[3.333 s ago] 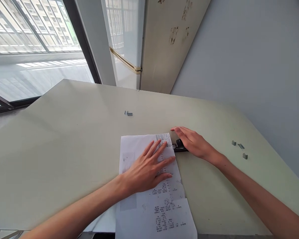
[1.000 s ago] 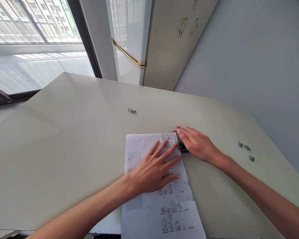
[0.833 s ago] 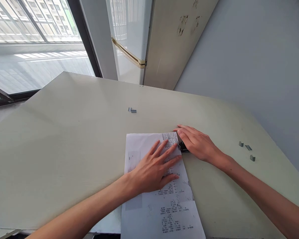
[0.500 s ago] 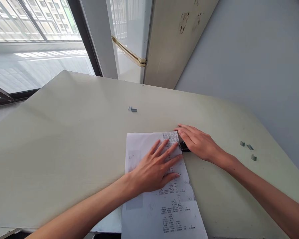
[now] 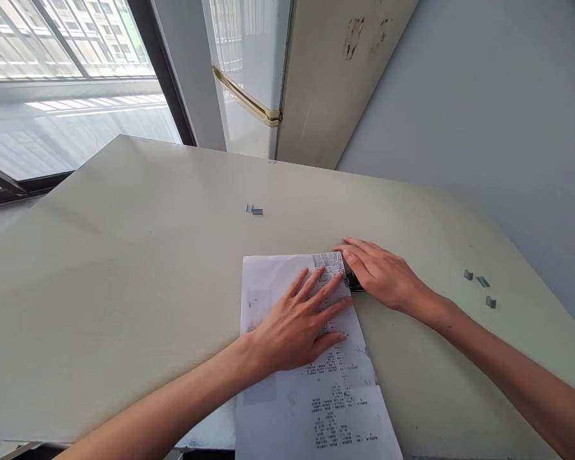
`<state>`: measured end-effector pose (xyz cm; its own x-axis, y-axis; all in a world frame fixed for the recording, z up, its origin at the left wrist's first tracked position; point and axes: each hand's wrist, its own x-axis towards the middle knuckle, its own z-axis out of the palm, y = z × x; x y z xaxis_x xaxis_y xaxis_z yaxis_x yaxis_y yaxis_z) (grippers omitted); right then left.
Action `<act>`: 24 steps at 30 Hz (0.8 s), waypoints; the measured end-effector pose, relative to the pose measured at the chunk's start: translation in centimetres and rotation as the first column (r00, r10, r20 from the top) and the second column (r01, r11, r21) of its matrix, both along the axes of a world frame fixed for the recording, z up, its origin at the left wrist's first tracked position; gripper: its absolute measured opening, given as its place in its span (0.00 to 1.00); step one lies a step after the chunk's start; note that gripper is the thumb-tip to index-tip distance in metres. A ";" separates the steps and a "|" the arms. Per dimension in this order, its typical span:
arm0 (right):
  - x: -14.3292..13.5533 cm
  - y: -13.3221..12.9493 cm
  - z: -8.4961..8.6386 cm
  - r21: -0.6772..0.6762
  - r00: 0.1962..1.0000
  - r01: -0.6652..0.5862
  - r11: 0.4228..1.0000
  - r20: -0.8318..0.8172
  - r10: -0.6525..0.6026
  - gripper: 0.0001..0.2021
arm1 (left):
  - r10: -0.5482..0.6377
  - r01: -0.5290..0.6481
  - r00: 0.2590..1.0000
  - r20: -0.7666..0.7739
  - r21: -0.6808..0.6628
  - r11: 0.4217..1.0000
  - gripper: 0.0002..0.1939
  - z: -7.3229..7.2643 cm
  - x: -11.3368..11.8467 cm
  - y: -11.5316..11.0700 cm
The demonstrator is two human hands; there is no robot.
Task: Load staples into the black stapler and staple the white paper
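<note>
A: What is occluded at the stapler (image 5: 356, 285) in my remote view?

B: Most of its body, beneath the right hand (image 5: 381, 275); I cannot tell how far it extends under the printed sheets (image 5: 311, 393).

A: And the sheets?

B: Partly masked by the left hand (image 5: 292, 326); lower edge cropped; print too small for me to read.

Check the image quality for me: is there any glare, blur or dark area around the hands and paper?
Head view: strong daylight washes out the window, upper left; head view: left hand and right hand show no obvious motion blur; head view: print on the paper is too small to read, and the black stapler is dark, mostly hidden.
</note>
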<state>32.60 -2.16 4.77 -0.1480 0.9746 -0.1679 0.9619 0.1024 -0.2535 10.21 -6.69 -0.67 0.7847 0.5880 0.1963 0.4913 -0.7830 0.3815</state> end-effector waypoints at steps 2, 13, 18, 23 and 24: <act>-0.1 0.0 0.0 0.000 1.000 -0.006 1.000 0.022 0.006 0.25 | 0.000 0.000 1.000 -0.009 0.004 1.000 0.29 0.0 0.0 0.0; -1.2 -0.3 -1.4 0.202 0.959 -0.132 0.971 0.276 0.073 0.24 | -0.001 0.001 1.000 0.017 -0.007 1.000 0.30 0.0 0.0 0.1; -1.7 -0.4 -2.3 0.279 0.931 -0.192 0.941 0.354 0.085 0.25 | -0.005 0.005 1.000 -0.011 -0.012 1.000 0.30 -0.1 0.1 0.1; -1.2 -0.1 -1.4 0.205 0.990 -0.095 0.974 0.124 0.071 0.24 | 0.007 -0.007 0.999 0.040 -0.011 1.000 0.29 -0.3 -0.1 0.0; -0.9 -0.2 -1.1 0.185 0.998 -0.063 0.981 0.027 0.059 0.24 | 0.009 -0.008 0.999 0.050 -0.011 1.000 0.29 -0.4 -0.2 -0.1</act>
<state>31.73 -2.32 3.67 -0.2069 0.9783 0.0116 0.9572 0.2048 -0.2043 10.01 -6.75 -1.02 0.7690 0.5969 0.2289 0.4778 -0.7745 0.4147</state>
